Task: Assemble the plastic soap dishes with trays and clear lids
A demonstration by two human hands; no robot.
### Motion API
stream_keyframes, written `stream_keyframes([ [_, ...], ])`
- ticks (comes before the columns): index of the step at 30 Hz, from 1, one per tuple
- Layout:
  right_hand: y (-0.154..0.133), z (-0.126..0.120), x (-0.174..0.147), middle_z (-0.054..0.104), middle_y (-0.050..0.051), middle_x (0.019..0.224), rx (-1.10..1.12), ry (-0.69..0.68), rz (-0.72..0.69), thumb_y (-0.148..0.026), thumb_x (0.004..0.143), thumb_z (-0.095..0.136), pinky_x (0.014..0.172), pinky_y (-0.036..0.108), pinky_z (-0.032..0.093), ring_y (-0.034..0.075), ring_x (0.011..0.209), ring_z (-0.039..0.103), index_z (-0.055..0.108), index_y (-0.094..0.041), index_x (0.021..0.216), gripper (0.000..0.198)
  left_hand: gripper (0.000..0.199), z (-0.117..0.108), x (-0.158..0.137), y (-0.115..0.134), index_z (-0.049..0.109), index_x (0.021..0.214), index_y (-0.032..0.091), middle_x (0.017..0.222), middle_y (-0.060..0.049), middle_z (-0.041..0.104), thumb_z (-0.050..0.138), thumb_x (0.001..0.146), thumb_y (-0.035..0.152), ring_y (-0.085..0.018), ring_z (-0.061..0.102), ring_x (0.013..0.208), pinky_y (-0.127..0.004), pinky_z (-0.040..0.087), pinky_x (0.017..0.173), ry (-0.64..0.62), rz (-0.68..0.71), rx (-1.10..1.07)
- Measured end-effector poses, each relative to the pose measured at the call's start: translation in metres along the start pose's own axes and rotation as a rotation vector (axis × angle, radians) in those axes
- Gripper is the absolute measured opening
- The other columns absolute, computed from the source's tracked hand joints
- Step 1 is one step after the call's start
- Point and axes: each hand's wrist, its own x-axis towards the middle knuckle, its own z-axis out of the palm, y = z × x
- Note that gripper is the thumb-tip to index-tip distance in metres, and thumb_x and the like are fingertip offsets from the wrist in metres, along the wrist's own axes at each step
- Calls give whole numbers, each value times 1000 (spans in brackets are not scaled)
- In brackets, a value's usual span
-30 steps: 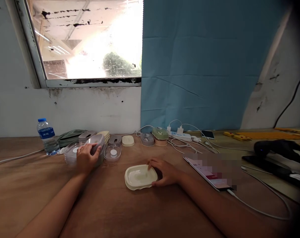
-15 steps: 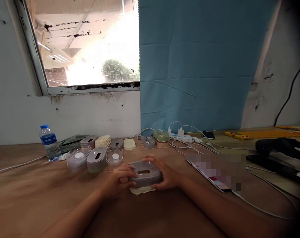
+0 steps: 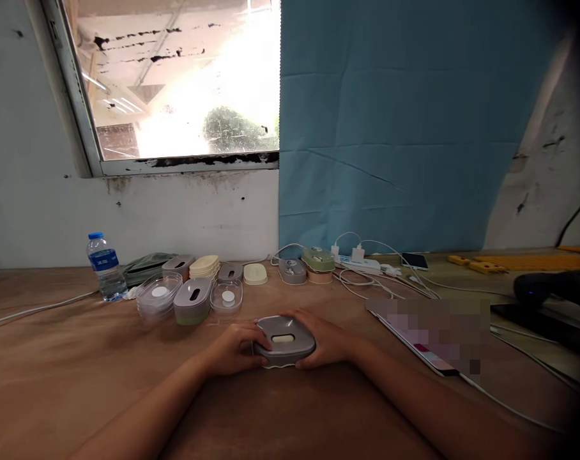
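Observation:
Between my two hands sits a grey oval plastic cover (image 3: pixel 297 349) with a slot in its top. A thin wavy rim of a cream piece (image 3: pixel 281 367) shows below its front edge, and something pale is visible through the slot. My left hand (image 3: pixel 235 348) grips the cover's left side, fingers on the top edge and thumb low at the front. My right hand (image 3: pixel 327 340) is wrapped round the right side, its thumb at the lower front corner. Both hands are closed on it at the table top.
Behind stand another slotted grey box (image 3: pixel 190 308), clear trays (image 3: pixel 149 295), a clear tray with a white disc (image 3: pixel 227 298), stacked cream pieces (image 3: pixel 204 267) and a water bottle (image 3: pixel 106 271). A tablet-like device (image 3: pixel 414 342) and white cables (image 3: pixel 361 285) lie to the right.
The grey cover has come down over the cream piece, so less cream shows beneath it. The slot now shows a pale surface. My left fingers have bent inward. The view has shifted slightly.

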Motion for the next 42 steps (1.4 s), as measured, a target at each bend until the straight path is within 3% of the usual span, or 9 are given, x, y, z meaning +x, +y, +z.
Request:
stream_keyframes([
  [13,-11,3,1,42,13,126,-50,-23,44,-49,46,72,97,41,32,29,114,40,35,-15,127,96,19,-9,-3,3,60,92,17,93,-6,63,53,77,26,-17,57,93,-33,34,96,-58,2,0],
  [16,-10,4,0,42,12,126,-43,-26,36,-47,47,73,97,40,32,28,114,40,34,-17,128,94,25,-11,-4,-10,53,104,17,103,-9,59,40,83,18,-17,54,98,-33,40,90,162,-88,127],
  [19,-9,5,0,41,11,127,-39,-23,18,-46,48,73,97,40,31,28,115,39,33,-18,128,94,39,-19,-7,-36,46,114,14,111,-13,55,32,79,5,-21,48,107,-39,36,92,362,-187,428],
  [23,-8,6,0,42,11,126,-34,-13,-8,-46,48,73,98,41,30,28,115,39,33,-18,128,94,45,-32,-15,-67,50,112,12,95,-14,62,33,73,-1,-23,55,95,-43,39,87,233,-282,665],
  [30,-6,6,-1,39,12,129,-47,-36,14,-48,49,72,99,42,30,29,117,36,31,-18,130,96,27,-35,-18,-72,54,103,17,96,-11,62,38,82,12,-20,58,89,-36,45,80,247,-272,579],
  [34,-6,7,-2,38,13,130,-60,-44,25,-52,48,72,100,42,28,29,119,35,31,-16,130,98,24,-33,-11,-53,54,102,17,95,-9,59,39,84,22,-20,57,89,-38,44,83,427,-260,387],
  [37,-7,8,-2,29,15,135,-58,12,46,-56,50,70,101,46,26,32,123,29,21,-17,135,106,27,-32,-5,-33,50,106,17,91,-6,57,46,82,29,-18,60,87,-38,44,85,661,-310,-28],
  [39,-9,8,-1,20,15,140,-71,151,40,-56,56,67,101,49,24,32,127,20,9,-19,137,107,33,-31,-1,-20,47,108,17,89,-4,56,51,79,33,-18,62,83,-38,46,84,760,-340,-414],
  [42,-15,7,0,16,11,141,-147,436,-30,-51,65,62,102,48,23,30,129,16,5,-23,137,96,39,-27,3,-5,47,109,18,87,-2,56,59,74,32,-18,63,81,-40,48,82,732,-356,-880],
])
